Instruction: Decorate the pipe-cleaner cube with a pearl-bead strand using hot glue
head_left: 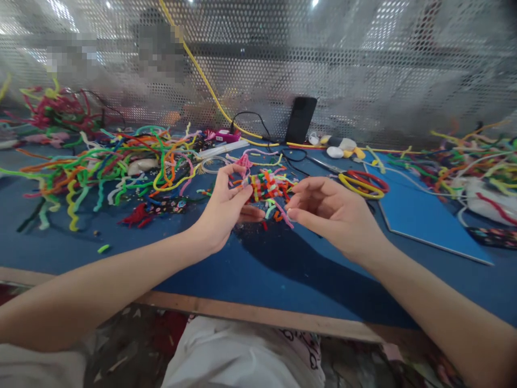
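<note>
My left hand (226,207) is closed in a pinch, with a pink pipe cleaner piece (243,163) showing at its thumb and forefinger. Most of what lies between those fingertips is hidden. Facing it from the other side, my right hand (333,215) has its fingers curled and the thumb close to them; a tiny pale spot shows at the thumb tip, too small to name. Between and behind both hands lies a small heap of short red, orange, green and yellow pipe cleaner pieces (270,184).
Tangled pipe cleaners (133,156) cover the left side, and another pile (480,167) lies at right. Scissors (361,183) with red and yellow handles rest beside a blue board (428,215). A phone (301,119) leans on the perforated metal panel (250,70).
</note>
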Demonstrator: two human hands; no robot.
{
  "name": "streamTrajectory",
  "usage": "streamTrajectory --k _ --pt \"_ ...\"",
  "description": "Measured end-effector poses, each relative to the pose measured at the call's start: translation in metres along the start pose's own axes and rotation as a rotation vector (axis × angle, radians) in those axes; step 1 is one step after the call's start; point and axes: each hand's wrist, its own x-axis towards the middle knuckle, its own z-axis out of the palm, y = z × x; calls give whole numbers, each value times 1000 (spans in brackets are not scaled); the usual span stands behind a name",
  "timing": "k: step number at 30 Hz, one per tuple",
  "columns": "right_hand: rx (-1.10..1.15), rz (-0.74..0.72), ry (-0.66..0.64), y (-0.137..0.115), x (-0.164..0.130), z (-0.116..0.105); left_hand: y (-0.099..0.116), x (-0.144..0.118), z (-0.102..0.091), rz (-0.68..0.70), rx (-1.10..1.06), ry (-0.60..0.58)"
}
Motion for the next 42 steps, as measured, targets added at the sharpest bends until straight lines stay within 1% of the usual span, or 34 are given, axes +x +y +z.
streamTrajectory --k 3,6,8,10,12,14,17,19,24,26,29,34,37,39,42 --pt "-76 -100 58 4 -3 3 0 1 -1 -12 88 27" --pt "-174 -201 128 6 -7 5 0 2 1 -54 85 17" --pt "-262 -261 176 8 -8 6 -1 0 2 -62 51 -20" --pt "-352 -322 214 9 -9 7 -2 -3 4 -41 15 -79" --pt "-421 -368 235 9 -10 7 -4 -6 5 4 18 -146" --pt "-467 -396 244 8 -11 7 -6 -7 5 79 51 -203" --pt "-481 -385 224 7 -13 8 -11 -5 4 236 109 -267" --pt "-465 -366 203 6 -13 9 -13 -3 2 317 154 -296" --pt "-402 -348 204 5 -12 11 -16 0 -4 414 279 -339" --pt "-378 -333 183 6 -12 11 -16 -1 -5 446 343 -330" --pt "-344 -284 143 8 -12 11 -16 -2 -8 470 415 -283" --pt "-241 -148 124 6 -10 12 -15 -3 -7 430 408 -228" --pt "-159 -74 99 3 -8 13 -10 -5 -4 399 417 -200" --pt "-126 -39 90 2 -7 12 -5 -6 -2 302 417 -173" --pt "-123 -2 111 1 -4 9 2 -3 -1 48 455 -129"
